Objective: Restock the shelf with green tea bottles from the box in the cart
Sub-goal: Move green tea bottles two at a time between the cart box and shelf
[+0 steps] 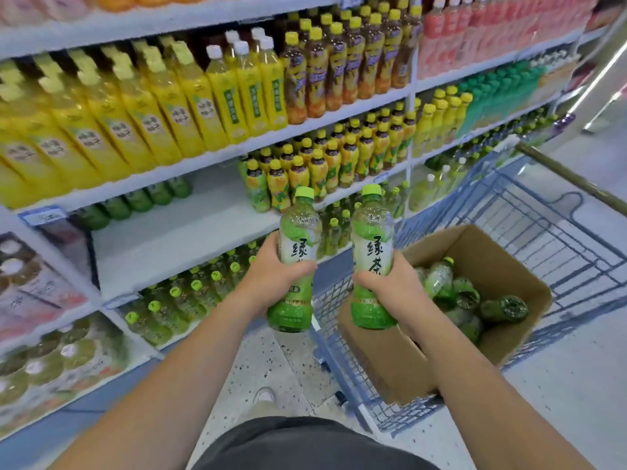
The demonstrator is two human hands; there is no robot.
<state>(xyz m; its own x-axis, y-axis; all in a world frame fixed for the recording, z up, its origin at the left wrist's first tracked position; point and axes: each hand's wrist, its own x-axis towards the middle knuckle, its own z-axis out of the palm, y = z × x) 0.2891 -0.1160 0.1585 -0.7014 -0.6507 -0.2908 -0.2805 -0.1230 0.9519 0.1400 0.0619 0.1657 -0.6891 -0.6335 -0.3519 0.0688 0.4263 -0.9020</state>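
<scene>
My left hand point(271, 276) grips one green tea bottle point(296, 239) upright by its middle. My right hand point(393, 283) grips a second green tea bottle point(371, 232), also upright, just to the right of the first. Both bottles hang in front of the shelf, above the cart's left edge. A cardboard box point(509, 327) lies tilted in the blue wire cart point(559, 232), with several more green tea bottles point(475, 300) lying inside it. The white shelf board point(176, 242) ahead has a wide bare stretch, with a few green bottles point(135, 201) at its back left.
Yellow drink bottles point(135, 106) fill the upper shelves, and dark tea bottles point(339, 157) stand to the right of the gap. Green-capped bottles point(190, 293) pack the shelf below. The cart handle point(576, 178) runs at right. Speckled floor point(278, 361) lies between shelf and cart.
</scene>
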